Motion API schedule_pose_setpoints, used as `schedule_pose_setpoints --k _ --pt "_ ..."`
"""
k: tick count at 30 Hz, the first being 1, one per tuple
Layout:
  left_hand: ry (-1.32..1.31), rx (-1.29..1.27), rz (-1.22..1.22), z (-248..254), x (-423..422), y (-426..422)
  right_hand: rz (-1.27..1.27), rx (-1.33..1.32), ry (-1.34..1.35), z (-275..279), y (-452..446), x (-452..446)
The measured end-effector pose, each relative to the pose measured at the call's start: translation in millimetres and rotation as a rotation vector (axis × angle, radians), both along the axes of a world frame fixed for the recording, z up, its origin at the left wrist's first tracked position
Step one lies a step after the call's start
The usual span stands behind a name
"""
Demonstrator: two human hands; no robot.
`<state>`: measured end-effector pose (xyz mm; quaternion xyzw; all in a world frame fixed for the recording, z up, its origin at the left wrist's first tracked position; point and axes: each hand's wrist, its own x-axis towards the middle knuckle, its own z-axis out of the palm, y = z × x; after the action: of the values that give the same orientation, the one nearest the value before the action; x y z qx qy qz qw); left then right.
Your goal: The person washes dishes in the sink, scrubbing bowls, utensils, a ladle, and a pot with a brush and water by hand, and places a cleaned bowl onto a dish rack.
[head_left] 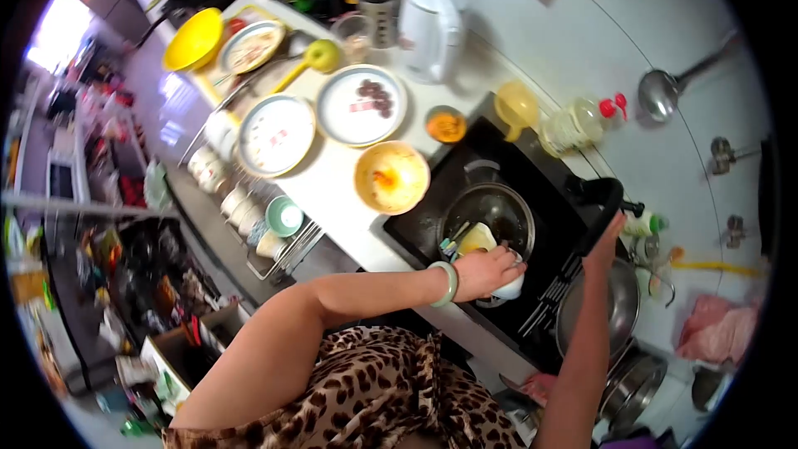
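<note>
My left hand (486,273), a pale green bangle on its wrist, reaches over the near edge of a dark round pan (519,216) on the black stove. Its fingers curl over a whitish rounded thing (509,285) whose kind I cannot make out. A pale yellow thing (476,239) with green and blue marks shows beside the fingers, over the pan. My right hand (607,241) is closed on a black looped part (600,208) above the stove's right side. Dark slats (549,303) lie below it; whether they join it is unclear.
Left of the stove stand an orange-stained bowl (366,187), a plate with dark red pieces (332,116), another plate (249,137) and a white kettle (424,29). An oil bottle (569,129) stands behind. A steel wok (625,316) is at right; a ladle (658,96) hangs on the wall.
</note>
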<state>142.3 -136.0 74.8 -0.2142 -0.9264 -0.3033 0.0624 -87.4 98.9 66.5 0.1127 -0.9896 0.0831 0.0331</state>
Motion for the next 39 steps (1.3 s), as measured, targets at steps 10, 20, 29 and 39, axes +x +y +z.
schedule_pose_setpoints --k 10,20,29,39 --pt "0.024 0.373 0.639 60.8 120.4 -57.7 0.064 0.086 -0.029 -7.6 21.5 -21.2" --pt "-0.105 1.775 1.827 -80.7 331.5 -214.4 0.182 -0.158 -0.137 -19.3 21.9 35.0" --pt "-0.264 2.182 1.791 -215.2 280.4 -286.4 0.168 -0.216 -0.322 -51.8 12.4 193.1" --pt "-0.441 2.223 1.938 -269.0 197.8 -295.7 0.068 -0.236 -0.570 -1.9 -36.8 304.2"
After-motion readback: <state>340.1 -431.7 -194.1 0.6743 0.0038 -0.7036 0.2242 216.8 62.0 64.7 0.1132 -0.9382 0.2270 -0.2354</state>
